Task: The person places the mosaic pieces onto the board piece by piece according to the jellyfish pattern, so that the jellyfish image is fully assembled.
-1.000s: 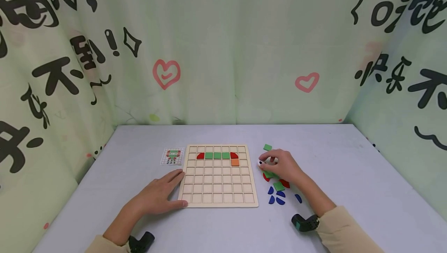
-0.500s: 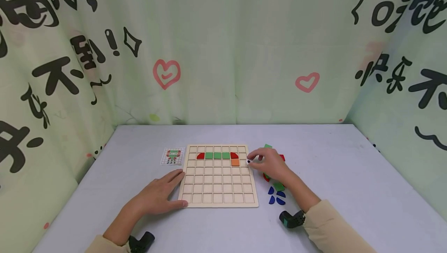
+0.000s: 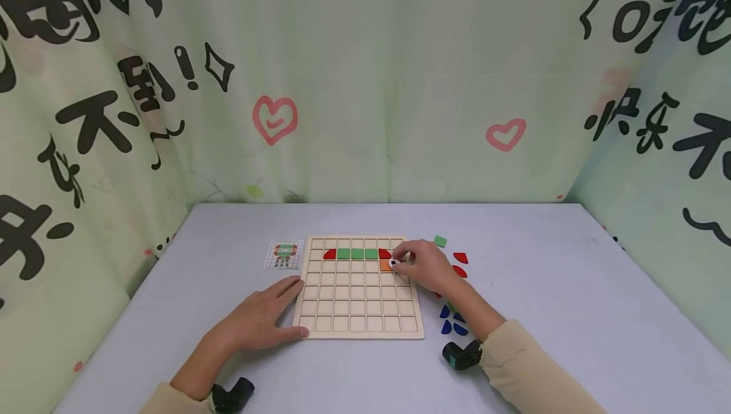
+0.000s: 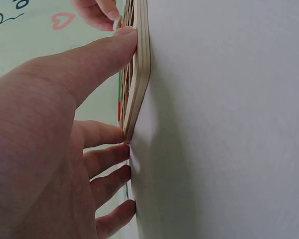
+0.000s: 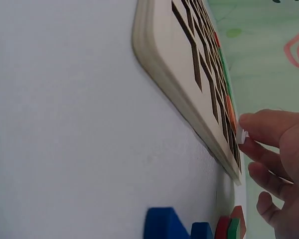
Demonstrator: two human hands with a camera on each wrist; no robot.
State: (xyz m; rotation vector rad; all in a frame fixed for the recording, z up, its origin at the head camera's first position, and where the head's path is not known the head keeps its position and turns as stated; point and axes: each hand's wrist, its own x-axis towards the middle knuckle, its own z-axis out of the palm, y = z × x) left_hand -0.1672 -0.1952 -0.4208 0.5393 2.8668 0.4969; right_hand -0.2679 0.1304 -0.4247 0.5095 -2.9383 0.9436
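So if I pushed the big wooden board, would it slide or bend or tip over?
Probably slide, not tip: the board lies low and flat on the white table. It likely won't bend, because its edge looks thick and layered. The green squares might ride along, since they sit inside its grid.

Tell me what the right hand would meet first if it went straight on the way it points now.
Probably the orange square on the board, just ahead of the white piece the right hand pinches; height is unclear, so it might pass over.
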